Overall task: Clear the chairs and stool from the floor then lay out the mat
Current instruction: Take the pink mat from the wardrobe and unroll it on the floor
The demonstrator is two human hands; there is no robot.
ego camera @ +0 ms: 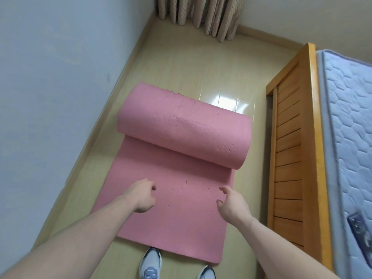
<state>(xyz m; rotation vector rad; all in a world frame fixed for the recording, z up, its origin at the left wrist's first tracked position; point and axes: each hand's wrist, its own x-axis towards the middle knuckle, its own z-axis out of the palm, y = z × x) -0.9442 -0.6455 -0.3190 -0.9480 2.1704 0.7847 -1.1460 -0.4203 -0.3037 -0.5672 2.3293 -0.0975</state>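
A pink mat (177, 218) lies on the tiled floor, its near half flat and its far half rolled into a thick roll (185, 127). The surface is scuffed and nicked. My left hand (141, 196) hovers over the flat part on the left, fingers loosely curled, holding nothing. My right hand (231, 204) is over the flat part near its right edge, fingers loosely bent and empty. Both hands are nearer to me than the roll and apart from it. No chairs or stool are in view.
A blue wall (50, 97) runs along the left. A wooden bed frame (291, 158) with a quilted mattress (350, 117) stands on the right. Curtains (201, 15) hang at the far end. Bare floor (191, 63) lies beyond the roll. My shoes (150, 264) stand at the mat's near edge.
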